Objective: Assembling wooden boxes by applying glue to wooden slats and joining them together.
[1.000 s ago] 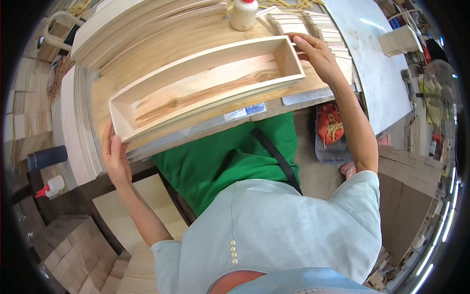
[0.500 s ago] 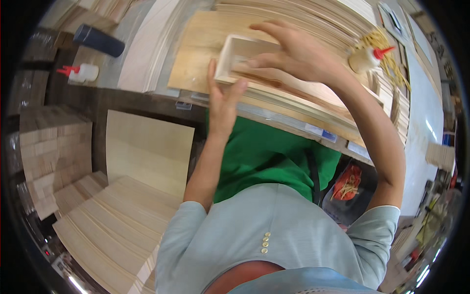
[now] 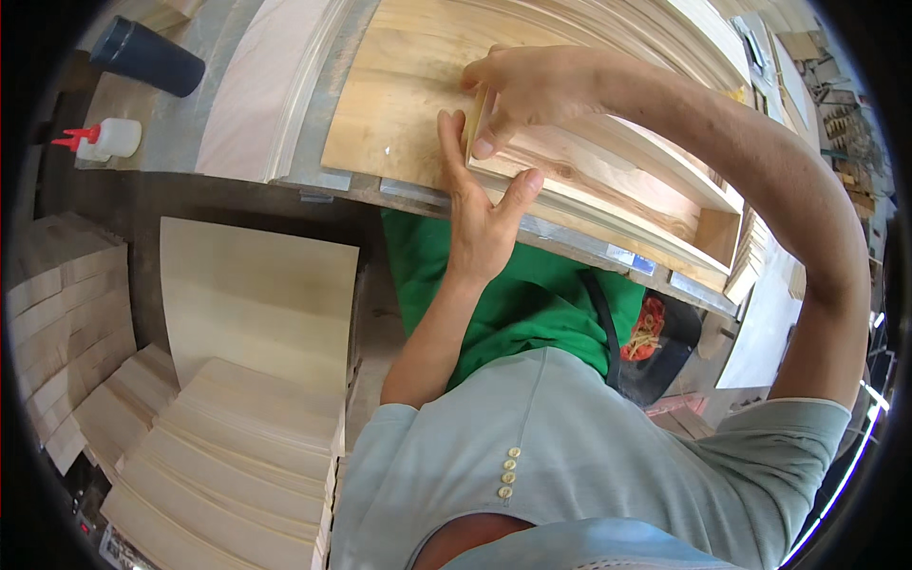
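Lying on the workbench [image 3: 351, 185] at 12 o'clock: wooden box [image 3: 608, 180], open-topped, long axis running 10 to 4 o'clock. Likely light, stiff and dry, best held at its end wall. Right hand [image 3: 527, 90] curled closed over that end; left hand [image 3: 480, 214] open, fingers braced against the near wall.

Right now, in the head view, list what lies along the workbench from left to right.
White glue bottle with red nozzle → dark cylinder → pale thin sheets → left hand → right hand → open wooden box frame.
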The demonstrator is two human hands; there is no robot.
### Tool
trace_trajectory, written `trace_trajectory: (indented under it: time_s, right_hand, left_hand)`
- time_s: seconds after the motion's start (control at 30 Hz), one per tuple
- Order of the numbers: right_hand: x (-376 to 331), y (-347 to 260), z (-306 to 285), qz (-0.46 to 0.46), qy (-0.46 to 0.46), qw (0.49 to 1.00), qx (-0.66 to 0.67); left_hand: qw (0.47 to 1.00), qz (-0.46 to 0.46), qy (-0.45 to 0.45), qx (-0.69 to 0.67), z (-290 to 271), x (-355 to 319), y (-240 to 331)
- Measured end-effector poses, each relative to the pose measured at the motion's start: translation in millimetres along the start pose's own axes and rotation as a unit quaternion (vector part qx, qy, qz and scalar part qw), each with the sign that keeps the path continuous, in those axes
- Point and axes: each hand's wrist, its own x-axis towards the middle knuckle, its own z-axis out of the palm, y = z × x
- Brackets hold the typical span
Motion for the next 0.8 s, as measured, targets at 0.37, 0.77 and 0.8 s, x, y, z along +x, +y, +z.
trace_trajectory:
  time_s: [0.37, 0.77, 0.8]
  right_hand:
    - [15.1, 23.2, 4.5, -0.083, 0.015, 0.996, 0.027]
    - [-190.5, 209.2, 121.3, 0.077, 0.555, 0.809, 0.179]
    - [-201.7, 220.0, 141.9, 0.137, 0.545, 0.808, 0.177]
  left_hand:
    - [0.998, -0.031, 0.007, -0.052, 7.5, -0.5, 0.4]
    - [0.993, -0.011, -0.07, 0.097, -62.7, 22.8, 34.1]
    - [0.986, -0.018, -0.078, 0.145, -63.7, 21.0, 36.1]
